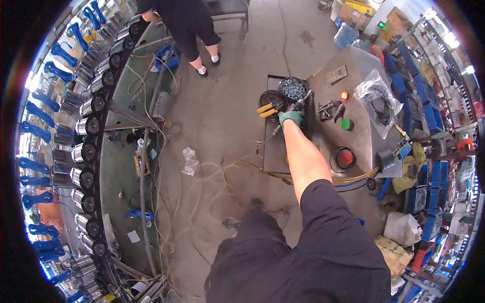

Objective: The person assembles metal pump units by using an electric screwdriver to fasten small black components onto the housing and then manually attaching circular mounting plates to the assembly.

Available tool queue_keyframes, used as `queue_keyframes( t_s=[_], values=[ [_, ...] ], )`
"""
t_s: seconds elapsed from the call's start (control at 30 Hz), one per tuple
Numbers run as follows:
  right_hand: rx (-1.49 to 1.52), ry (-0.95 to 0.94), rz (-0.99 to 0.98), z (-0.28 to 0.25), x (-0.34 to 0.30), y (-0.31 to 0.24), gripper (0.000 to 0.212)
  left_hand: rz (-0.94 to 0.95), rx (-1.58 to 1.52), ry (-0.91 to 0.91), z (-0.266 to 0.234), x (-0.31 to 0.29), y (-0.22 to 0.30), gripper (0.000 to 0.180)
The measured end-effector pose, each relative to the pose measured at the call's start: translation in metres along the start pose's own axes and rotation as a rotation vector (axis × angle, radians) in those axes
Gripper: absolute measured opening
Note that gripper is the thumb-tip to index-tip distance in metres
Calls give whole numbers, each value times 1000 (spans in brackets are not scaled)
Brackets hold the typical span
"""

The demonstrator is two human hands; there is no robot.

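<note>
My right hand (291,119), in a green glove, is closed around a slim dark tool with bare metal ends (299,105), perhaps an air screwdriver. Its fingers are partly hidden. Just beyond the hand is a round black bowl of small grey metal parts (293,88). Left of that, another bowl (272,98) holds small dark pieces. A yellow-handled hand tool (266,110) lies across this bowl's near edge. Several dark metal tools (331,110) lie together to the right of my hand. My left hand is out of sight.
The metal bench (323,144) carries a lit red lamp (344,95), green button (346,124), red button (346,158) and plastic bag (380,103). Cables (202,179) trail over the floor. Metal cylinders (88,125) line the left bench; another person (184,22) stands beyond.
</note>
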State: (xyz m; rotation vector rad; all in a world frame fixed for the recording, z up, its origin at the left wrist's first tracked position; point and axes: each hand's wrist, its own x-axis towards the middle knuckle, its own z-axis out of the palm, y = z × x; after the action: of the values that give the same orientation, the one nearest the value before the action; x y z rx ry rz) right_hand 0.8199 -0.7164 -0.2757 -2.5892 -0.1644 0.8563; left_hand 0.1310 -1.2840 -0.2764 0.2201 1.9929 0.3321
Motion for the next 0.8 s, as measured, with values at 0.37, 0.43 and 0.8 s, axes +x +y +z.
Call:
queue_keyframes(
  t_s=[0.37, 0.43, 0.8],
  values=[
    [616, 0, -117, -19, 6, 42, 53, 130, 54, -103, -44, 15, 56, 36],
    [962, -182, -369, -10, -49, 44, 27, 356, 10, -122, -78, 15, 95, 36],
    [903, -347, -748, 9, -251, 92, 37, 1308, 244, -924, 324, -179, 598, 54]
  ],
)
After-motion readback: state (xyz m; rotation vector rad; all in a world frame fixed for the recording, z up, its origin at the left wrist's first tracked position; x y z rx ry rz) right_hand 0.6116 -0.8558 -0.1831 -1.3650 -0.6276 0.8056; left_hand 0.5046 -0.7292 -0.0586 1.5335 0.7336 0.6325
